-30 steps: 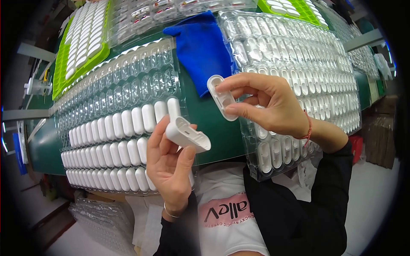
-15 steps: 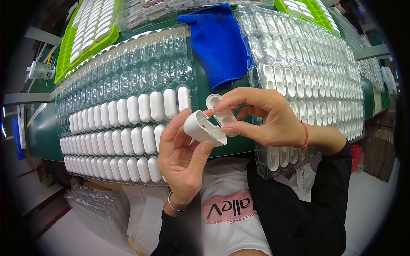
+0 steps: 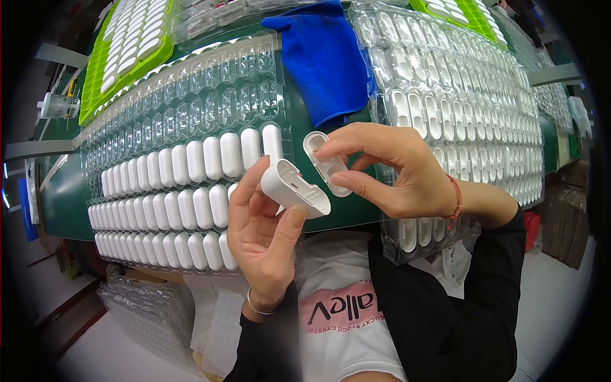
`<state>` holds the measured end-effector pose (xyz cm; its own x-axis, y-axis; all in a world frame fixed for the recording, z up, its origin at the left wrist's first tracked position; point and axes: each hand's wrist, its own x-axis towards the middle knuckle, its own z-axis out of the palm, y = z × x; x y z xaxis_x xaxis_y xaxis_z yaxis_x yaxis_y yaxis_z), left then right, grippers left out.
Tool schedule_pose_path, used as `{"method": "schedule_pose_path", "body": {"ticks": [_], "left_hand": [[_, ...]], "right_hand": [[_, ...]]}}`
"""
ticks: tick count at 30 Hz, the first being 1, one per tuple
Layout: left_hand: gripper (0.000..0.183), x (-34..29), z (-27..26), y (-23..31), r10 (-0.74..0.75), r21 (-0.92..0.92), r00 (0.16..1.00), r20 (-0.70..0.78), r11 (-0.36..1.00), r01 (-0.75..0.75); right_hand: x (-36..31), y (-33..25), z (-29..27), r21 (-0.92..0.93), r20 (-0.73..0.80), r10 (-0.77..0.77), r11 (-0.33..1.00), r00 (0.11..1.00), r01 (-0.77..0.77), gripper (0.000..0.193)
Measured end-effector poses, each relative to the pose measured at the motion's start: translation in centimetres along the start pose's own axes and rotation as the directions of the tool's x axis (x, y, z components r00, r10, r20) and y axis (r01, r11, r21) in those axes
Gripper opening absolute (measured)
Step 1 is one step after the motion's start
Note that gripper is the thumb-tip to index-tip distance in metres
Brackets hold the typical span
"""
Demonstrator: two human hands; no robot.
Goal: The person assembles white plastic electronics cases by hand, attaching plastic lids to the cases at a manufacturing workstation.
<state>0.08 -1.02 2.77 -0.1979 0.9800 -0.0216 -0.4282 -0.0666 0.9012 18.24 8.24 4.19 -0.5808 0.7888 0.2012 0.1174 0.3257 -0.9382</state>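
Fingers and thumb of my left hand are wrapped round a white hollow plastic case body, tilted with its open top toward the right. A small notch shows in its upper edge. My right hand pinches a white oval case lid between thumb and fingers, its hollow inner side in view. The lid and body are apart, with a narrow gap between them. To the left, a clear blister tray holds rows of closed-looking white oval pieces; their undersides are hidden.
Another clear tray on the right carries rows of hollow white pieces. A blue cloth lies between the trays on the green tabletop. Green racks with white pieces stand at the far left and far right. Stacked clear trays sit below the table's left side.
The lid has come away from the body, where the two were close together. My left hand has shifted slightly left with the body; the lid is now turned to show its hollow side.
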Motion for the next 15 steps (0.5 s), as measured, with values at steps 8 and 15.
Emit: {"method": "schedule_pose_path", "body": {"ticks": [8, 15], "left_hand": [[0.052, 0.37, -0.06, -0.50, -0.130, -0.084, 0.991, 0.022, 0.988, 0.132], [0.048, 0.30, -0.07, -0.54, -0.166, -0.105, 0.985, 0.036, 0.980, 0.169]], "right_hand": [[-0.24, -0.57, -0.09, -0.173, 0.023, -0.104, 0.979, 0.994, 0.106, 0.032], [-0.36, -0.44, 0.32, -0.333, -0.016, -0.227, 0.919, 0.974, 0.209, 0.031]]}}
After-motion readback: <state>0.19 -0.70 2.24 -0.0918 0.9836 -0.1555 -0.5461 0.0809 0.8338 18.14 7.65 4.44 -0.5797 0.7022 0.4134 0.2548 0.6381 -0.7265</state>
